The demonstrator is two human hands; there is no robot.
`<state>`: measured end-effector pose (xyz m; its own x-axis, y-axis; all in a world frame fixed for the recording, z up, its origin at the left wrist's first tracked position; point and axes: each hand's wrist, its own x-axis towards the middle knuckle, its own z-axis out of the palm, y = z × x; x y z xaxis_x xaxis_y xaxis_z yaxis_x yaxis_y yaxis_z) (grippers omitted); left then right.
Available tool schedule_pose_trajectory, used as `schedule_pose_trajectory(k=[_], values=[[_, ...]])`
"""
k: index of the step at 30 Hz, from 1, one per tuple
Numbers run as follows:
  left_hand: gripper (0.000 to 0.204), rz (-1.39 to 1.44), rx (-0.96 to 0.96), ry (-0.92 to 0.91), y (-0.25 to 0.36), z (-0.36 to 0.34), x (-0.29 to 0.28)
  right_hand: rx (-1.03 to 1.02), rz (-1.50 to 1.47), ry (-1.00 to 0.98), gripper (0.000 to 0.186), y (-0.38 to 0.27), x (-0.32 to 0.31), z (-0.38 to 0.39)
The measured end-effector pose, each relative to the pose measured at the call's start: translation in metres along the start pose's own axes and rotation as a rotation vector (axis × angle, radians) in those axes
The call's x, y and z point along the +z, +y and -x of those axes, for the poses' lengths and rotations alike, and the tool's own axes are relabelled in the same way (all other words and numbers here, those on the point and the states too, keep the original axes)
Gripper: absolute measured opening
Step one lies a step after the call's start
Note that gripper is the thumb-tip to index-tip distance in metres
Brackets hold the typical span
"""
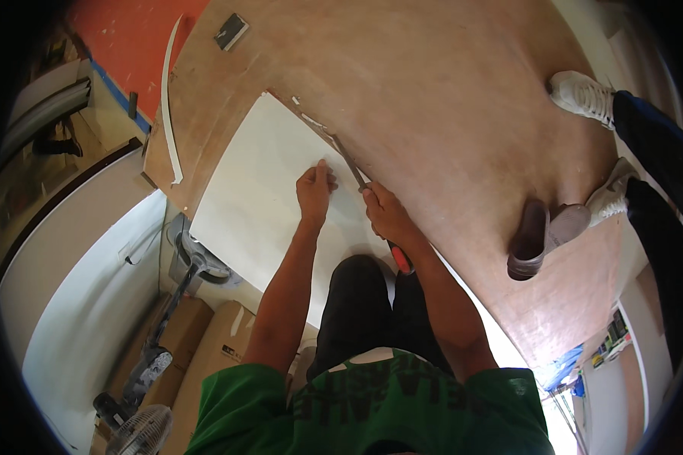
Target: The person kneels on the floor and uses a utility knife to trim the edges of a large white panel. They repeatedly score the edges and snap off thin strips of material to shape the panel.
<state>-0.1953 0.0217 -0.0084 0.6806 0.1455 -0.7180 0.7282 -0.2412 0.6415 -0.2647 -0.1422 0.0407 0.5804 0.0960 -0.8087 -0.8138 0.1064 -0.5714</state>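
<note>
A large white sheet (pixel 243 167) lies on a brown wooden board, and I kneel or crouch over its near part. My right hand (pixel 387 214) is wrapped round a long, narrow metal file (pixel 347 161) with a red-and-black handle. The file's blade points away from me and lies along the sheet's right edge. Above the sheet, my left hand (pixel 316 191) is closed with its fingers curled together. Whatever those fingers may hold is too small to make out. Thin white scraps (pixel 311 120) lie by the sheet's edge, near the file's tip.
A long white strip (pixel 168 98) and a dark block (pixel 231 32) rest on the brown board (pixel 432 83). Brown slippers (pixel 530 239) sit at the right, beside another person's white shoe (pixel 583 95). A fan (pixel 140 431) and cardboard boxes (pixel 182 334) stand at lower left.
</note>
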Motion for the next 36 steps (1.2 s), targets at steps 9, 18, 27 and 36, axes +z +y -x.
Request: schedule_pose_trajectory(k=[9,18,27,36], values=[[0.049,-0.001,-0.018,-0.091,0.002,0.004,0.006,-0.135,0.293,0.077,0.03,-0.008,0.012,0.006],[0.049,0.036,-0.075,0.019,0.014,-0.005,0.0,-0.162,0.329,0.168,0.03,-0.013,0.008,-0.004],[0.04,-0.165,-0.045,-0.058,0.024,-0.003,0.003,-0.036,0.524,0.06,0.026,-0.019,0.013,-0.001],[0.035,-0.145,-0.11,-0.086,0.026,-0.01,0.001,0.033,0.62,0.04,0.026,-0.015,0.022,-0.006]])
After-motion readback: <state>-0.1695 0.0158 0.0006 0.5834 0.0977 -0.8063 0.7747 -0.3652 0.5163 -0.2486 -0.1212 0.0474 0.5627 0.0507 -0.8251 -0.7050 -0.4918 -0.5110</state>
